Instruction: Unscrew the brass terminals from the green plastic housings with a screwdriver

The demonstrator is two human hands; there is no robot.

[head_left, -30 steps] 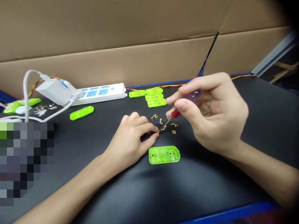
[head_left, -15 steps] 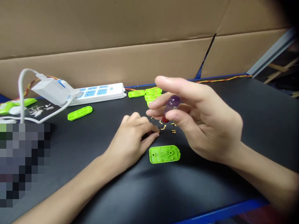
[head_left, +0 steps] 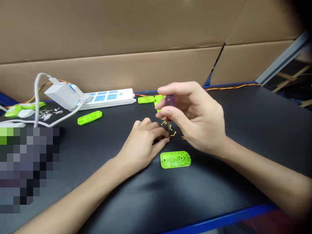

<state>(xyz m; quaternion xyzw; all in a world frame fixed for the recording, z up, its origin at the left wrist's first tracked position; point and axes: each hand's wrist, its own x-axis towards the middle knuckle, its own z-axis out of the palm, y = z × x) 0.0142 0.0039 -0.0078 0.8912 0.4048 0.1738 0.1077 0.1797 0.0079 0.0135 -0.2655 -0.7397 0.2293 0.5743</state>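
My right hand (head_left: 201, 118) grips a screwdriver by its purple and red handle (head_left: 170, 100), and the thin shaft points down, close to upright. At its tip, my left hand (head_left: 143, 143) pinches a tiny brass-coloured part (head_left: 169, 138) against the black table between thumb and index finger. Several small brass pieces (head_left: 173, 133) lie just right of those fingertips, some partly behind my right hand. Nearer to me is a green plastic shell (head_left: 175, 160), its ribbed inner side facing up. No hand touches the shell.
A white power strip (head_left: 109, 99) with a plugged-in adapter (head_left: 62, 94) and white cables stands at the back left. Around it lie a green shell (head_left: 90, 118), more green shells (head_left: 146, 99) and white scraps (head_left: 50, 113). A cardboard wall (head_left: 146, 71) rises behind.
The screwdriver has gone from slanted to nearly upright as my right hand shifted left. My left hand still pinches at the tip. The whole view has moved slightly.
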